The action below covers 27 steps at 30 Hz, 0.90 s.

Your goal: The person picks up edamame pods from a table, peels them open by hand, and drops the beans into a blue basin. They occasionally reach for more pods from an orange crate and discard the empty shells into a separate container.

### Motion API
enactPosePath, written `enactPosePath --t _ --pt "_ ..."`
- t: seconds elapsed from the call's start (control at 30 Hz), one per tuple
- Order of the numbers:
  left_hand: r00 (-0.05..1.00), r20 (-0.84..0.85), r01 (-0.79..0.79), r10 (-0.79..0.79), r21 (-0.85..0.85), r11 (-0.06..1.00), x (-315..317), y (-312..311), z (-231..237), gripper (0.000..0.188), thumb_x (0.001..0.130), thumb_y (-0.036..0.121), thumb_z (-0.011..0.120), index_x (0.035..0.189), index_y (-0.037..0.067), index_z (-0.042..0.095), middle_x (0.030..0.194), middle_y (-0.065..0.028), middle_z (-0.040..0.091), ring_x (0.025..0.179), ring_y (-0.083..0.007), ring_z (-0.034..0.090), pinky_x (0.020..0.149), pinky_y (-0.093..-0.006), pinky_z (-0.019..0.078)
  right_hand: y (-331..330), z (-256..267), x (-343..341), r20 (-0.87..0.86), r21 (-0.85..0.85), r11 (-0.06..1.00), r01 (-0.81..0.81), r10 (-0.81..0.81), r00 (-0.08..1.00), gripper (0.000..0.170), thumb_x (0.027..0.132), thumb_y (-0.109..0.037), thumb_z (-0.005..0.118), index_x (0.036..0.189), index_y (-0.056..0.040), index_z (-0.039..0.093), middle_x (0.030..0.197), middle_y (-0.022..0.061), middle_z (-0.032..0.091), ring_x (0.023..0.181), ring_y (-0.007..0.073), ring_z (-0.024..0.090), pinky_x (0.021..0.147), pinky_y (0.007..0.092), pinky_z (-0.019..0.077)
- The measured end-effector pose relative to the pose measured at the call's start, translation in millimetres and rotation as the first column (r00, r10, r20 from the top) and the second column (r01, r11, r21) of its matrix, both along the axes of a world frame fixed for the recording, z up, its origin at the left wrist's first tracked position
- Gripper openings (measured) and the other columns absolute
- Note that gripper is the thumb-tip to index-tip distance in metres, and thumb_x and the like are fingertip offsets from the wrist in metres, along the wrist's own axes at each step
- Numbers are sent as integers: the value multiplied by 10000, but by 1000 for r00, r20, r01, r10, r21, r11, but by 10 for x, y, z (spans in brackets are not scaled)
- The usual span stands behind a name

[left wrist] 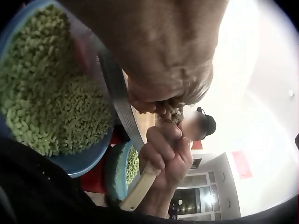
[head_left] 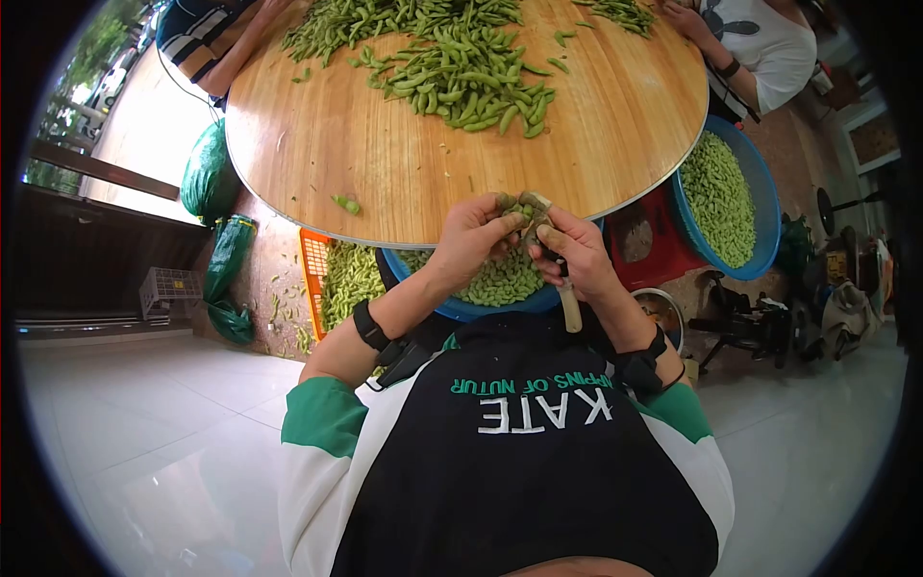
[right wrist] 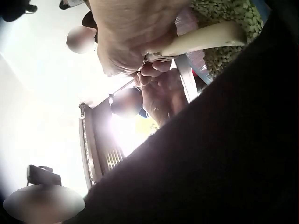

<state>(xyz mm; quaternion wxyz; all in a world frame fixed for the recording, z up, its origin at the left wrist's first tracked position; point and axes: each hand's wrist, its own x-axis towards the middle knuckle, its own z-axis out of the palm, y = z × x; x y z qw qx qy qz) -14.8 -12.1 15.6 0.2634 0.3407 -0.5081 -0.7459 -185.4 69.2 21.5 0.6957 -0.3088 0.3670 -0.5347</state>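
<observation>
Over the near edge of the round wooden table [head_left: 385,183], the left hand [head_left: 473,236] pinches a green pod [head_left: 525,210] between thumb and fingers. Touching it from the other side, the right hand [head_left: 580,252] has its fingers curled round a knife with a pale handle [head_left: 571,306]; the handle [left wrist: 141,186] points down from the palm in the left wrist view. The blade is mostly hidden by the fingers. Below both hands is a blue basin [head_left: 452,306] of shelled beans [head_left: 502,281]. Fingertips of the two hands meet in the right wrist view.
Unshelled pods [head_left: 461,77] are heaped across the table. A second blue basin of beans [head_left: 716,197] stands at the right, beside a red stool [head_left: 659,240]. An orange crate [head_left: 314,267] of pods and green sacks [head_left: 207,173] lie at left. Two other people sit at the table's far side.
</observation>
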Motion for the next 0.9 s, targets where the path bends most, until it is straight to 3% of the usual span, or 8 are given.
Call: enactPosePath --t 0.4,0.57,0.7,0.77,0.8,0.83,0.87,0.9 --pt "998 -14 58 -58 -23 998 42 26 17 141 957 118 509 1067 34 536 783 27 552 656 -23 482 539 -168 370 29 43 6 56 -9 996 -84 85 995 405 967 -108 464 1361 -27 416 776 16 551 495 45 399 423 178 331" --pt "1000 -22 16 -17 -54 998 41 45 28 126 956 120 511 1048 38 537 772 26 549 635 -20 466 530 -172 363 23 -9 32 -115 -89 995 -34 24 993 391 951 -75 488 1338 -28 462 775 1 566 508 38 406 435 178 325" --pt "993 -120 21 -11 88 996 35 16 -12 96 951 122 520 1009 48 540 731 26 528 583 -29 442 494 -183 350 0 -121 19 -255 -149 989 17 -55 965 384 942 -58 502 1324 -29 484 779 -6 572 508 31 410 430 177 312" --pt "987 -159 27 1 171 985 47 -23 11 89 949 127 526 989 49 540 719 24 521 562 -35 435 480 -186 345 3 -104 -21 -96 -110 993 -41 30 995 389 929 -40 521 1317 -24 491 806 -4 587 576 38 484 490 180 376" --pt "968 -251 121 -30 358 926 72 -57 42 85 945 126 526 971 45 537 712 22 515 544 -41 430 467 -186 338 1 -110 -10 -96 -109 993 -44 33 995 389 929 -40 521 1317 -24 491 806 -4 587 576 38 484 490 180 376" --pt "938 -346 227 -40 519 824 86 -70 57 84 941 124 527 952 41 534 704 20 509 526 -47 424 454 -186 332 7 -117 10 -291 -211 976 -49 -15 957 397 922 -37 536 1316 -17 488 830 -1 593 636 46 517 547 188 408" --pt "937 -346 226 -39 521 823 73 -55 34 84 941 124 527 952 41 534 704 20 509 526 -47 424 454 -186 332 15 -122 31 -468 -306 949 -73 -83 880 406 915 -34 551 1315 -10 486 854 3 598 696 55 549 604 196 439" --pt "969 -248 136 -22 453 881 42 -34 9 82 939 121 521 942 40 529 706 12 519 519 -56 435 450 -190 337 19 -113 58 -468 -305 950 -71 -85 880 406 915 -34 551 1315 -10 486 854 3 598 696 55 549 604 196 439"
